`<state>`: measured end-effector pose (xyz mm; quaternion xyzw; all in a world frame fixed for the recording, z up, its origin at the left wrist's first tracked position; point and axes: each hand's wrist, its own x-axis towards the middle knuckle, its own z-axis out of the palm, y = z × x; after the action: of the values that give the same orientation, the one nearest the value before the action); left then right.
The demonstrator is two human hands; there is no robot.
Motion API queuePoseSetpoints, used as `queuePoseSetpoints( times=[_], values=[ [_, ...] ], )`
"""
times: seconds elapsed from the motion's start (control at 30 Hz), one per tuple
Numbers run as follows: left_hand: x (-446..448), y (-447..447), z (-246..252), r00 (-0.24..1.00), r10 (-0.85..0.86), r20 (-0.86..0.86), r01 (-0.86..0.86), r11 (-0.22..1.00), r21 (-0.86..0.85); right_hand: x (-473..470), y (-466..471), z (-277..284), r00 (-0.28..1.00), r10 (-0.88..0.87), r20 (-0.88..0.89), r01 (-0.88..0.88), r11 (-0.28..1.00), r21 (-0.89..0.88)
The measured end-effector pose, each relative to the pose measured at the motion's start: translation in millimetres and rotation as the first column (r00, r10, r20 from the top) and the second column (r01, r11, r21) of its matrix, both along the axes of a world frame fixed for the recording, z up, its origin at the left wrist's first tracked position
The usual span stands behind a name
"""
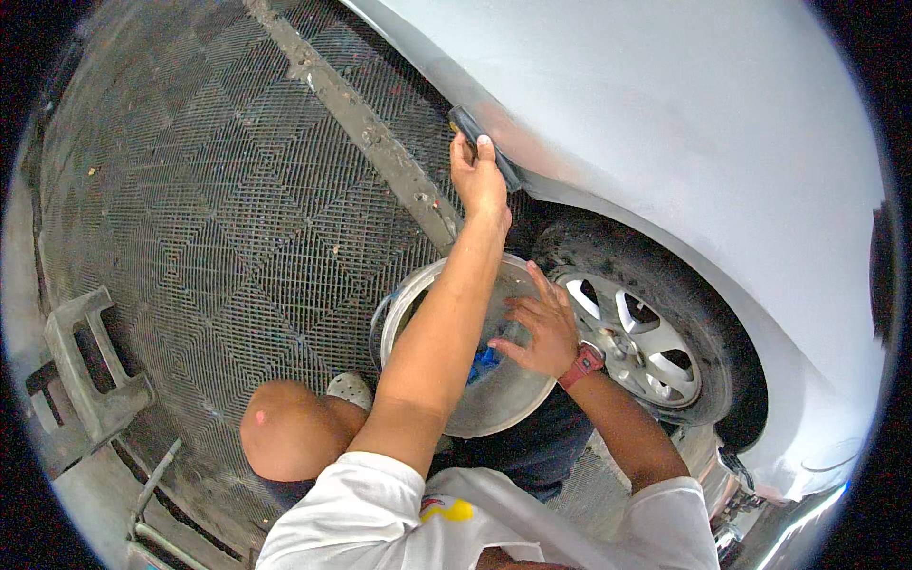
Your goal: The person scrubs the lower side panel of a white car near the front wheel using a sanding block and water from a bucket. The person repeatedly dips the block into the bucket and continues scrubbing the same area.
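Observation:
My left hand (479, 174) is closed on a long dark block (491, 148), which looks like a sanding block. The block lies along the lower edge of a light grey car body panel (641, 121), beside a reddish-brown patch (524, 142). With fingers spread, my right hand (545, 324) is over the right side of a round bucket (499, 420), holding nothing visible; a red watch is on its wrist. Something blue (486, 362) shows inside the bucket. My left forearm crosses above the bucket and hides part of it.
Right of the bucket is a car wheel with a silver rim (659, 377) and black tyre (734, 363). A dark ribbed grid mat (271, 214) covers the floor, crossed by a grey strip (370, 128). A grey plastic stool or frame (100, 363) and metal tubing (153, 477) are at left.

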<state>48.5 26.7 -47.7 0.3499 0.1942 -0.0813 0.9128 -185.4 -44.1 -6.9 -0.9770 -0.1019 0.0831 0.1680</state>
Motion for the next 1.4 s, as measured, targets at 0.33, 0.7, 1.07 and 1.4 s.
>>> queuePoseSetpoints(
  times=[0.33, 0.7, 1.07, 1.4],
  values=[
    [-47, -20, 27, 0.977, 0.041, 0.208, -0.136, 0.873, 0.469, -8, 0, -5, 0.997, -0.006, 0.071, 0.007, 1.000, -0.019],
    [-96, -27, 94, 0.900, 0.033, 0.435, -0.307, 0.755, 0.579, -25, -15, -40, 0.989, -0.134, -0.070, 0.145, 0.972, 0.186],
    [-73, -24, 81, 0.888, 0.033, 0.458, -0.348, 0.699, 0.625, -16, -9, -15, 0.999, -0.043, -0.011, 0.043, 0.999, -0.005],
    [-61, -19, 68, 0.941, 0.039, 0.336, -0.255, 0.735, 0.628, -19, -2, -3, 0.993, -0.098, -0.065, 0.099, 0.995, 0.020]
  ],
)
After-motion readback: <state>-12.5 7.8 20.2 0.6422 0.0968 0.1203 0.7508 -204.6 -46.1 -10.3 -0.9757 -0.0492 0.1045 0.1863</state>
